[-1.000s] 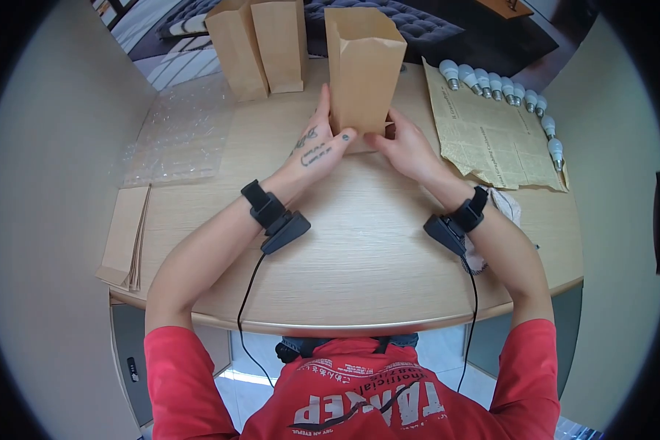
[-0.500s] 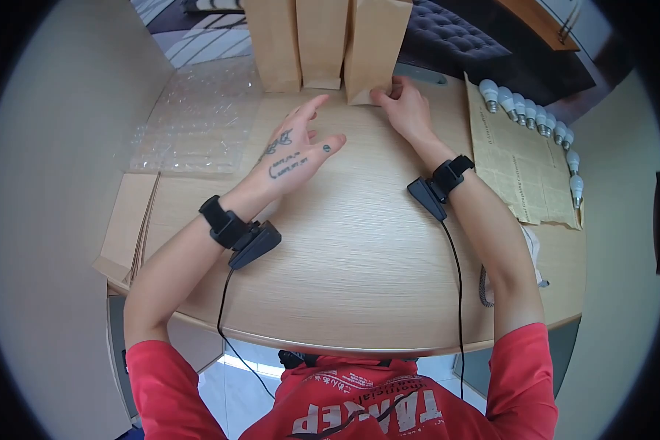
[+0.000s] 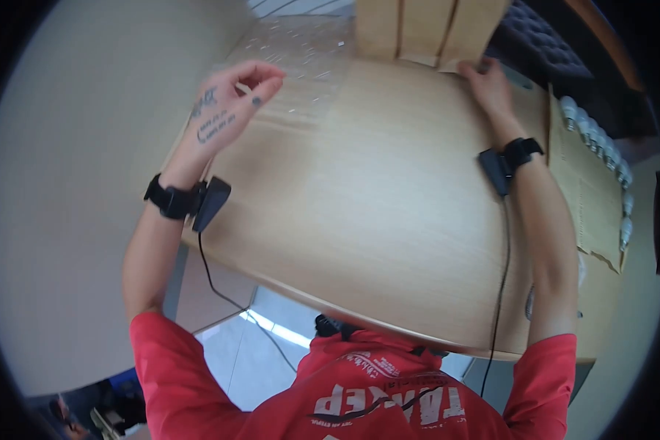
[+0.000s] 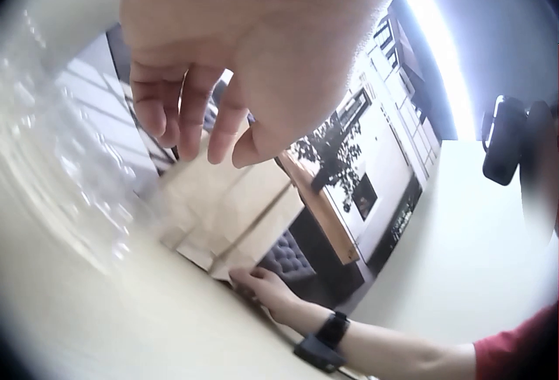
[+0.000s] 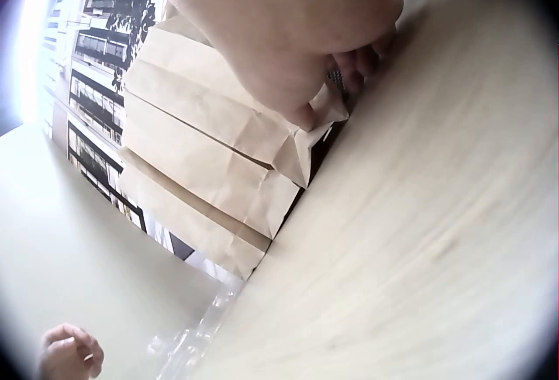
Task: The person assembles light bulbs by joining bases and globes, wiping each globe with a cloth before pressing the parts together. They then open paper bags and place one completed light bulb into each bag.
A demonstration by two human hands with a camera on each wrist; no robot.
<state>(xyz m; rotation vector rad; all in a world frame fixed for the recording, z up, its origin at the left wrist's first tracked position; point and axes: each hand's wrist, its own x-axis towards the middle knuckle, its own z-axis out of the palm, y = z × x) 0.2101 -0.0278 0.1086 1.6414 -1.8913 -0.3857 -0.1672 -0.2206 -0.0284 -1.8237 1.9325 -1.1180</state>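
Observation:
Three open brown paper bags stand upright side by side at the far side of the table: a left bag (image 3: 378,29), a middle bag (image 3: 424,33) and a right bag (image 3: 477,29). My right hand (image 3: 491,86) pinches the bottom corner of the right bag, its thumb on the paper in the right wrist view. Away to the left, my left hand (image 3: 231,106) is raised over the table with loosely bent fingers and holds nothing. Behind it lies a clear plastic sheet (image 3: 301,55). The folded flat bags at the left edge are mostly hidden by my left forearm.
Along the right side, several white light bulbs (image 3: 601,143) line the edge of a printed brown paper sheet (image 3: 581,187). A cloth partly shows beside my right forearm. The table's curved front edge (image 3: 330,299) runs before my body. A cable hangs from each wrist camera.
The right bag was set down beside the other two. My left hand let go of it and moved left, while my right hand stays at its bottom corner. The head view turned left.

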